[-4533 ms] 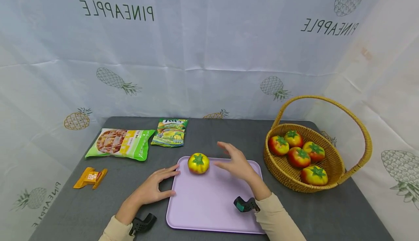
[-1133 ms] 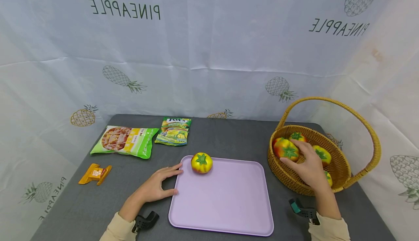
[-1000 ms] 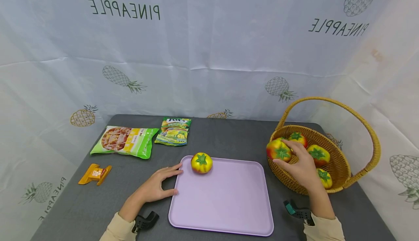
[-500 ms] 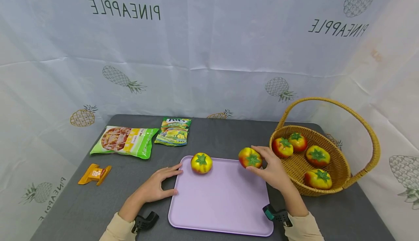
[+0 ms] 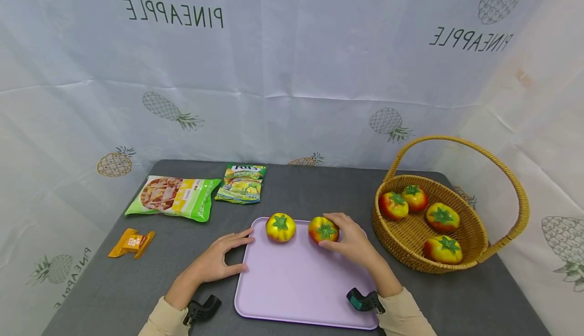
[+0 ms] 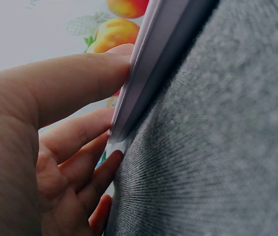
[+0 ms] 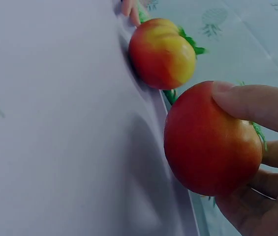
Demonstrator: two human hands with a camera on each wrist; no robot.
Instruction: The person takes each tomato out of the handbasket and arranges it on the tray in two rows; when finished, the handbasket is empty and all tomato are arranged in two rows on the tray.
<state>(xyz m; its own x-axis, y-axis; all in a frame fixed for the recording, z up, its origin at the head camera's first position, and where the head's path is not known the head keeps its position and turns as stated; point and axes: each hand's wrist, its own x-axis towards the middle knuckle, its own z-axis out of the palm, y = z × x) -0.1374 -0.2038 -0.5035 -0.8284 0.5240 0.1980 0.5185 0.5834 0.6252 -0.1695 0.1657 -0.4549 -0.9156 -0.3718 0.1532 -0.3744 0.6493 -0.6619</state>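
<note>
My right hand (image 5: 350, 239) grips a red-and-yellow tomato (image 5: 322, 230) with a green star-shaped top, thumb on one side and fingers on the other. The tomato hangs close over the back of the lilac tray (image 5: 301, 285), its shadow on the tray in the right wrist view. A second tomato (image 5: 280, 227) sits in the tray's back left corner, a short way left of the held one. At the tray's left edge rests my left hand (image 5: 212, 262), thumb and fingertips touching the rim, fingers spread and relaxed, as the left wrist view (image 6: 79, 93) also shows.
A wicker basket (image 5: 397, 250) with a tall handle stands right of the tray, with several tomatoes (image 5: 442, 217) inside. Behind and left lie a green food bag (image 5: 171, 196), a Fox's sweets bag (image 5: 242, 184) and a small orange packet (image 5: 132, 243). Pineapple-print cloth hangs behind the grey table.
My right hand has lifted a tomato out of the basket and carried it left over the tray, beside the first tomato. The left hand has stayed at the tray's edge.
</note>
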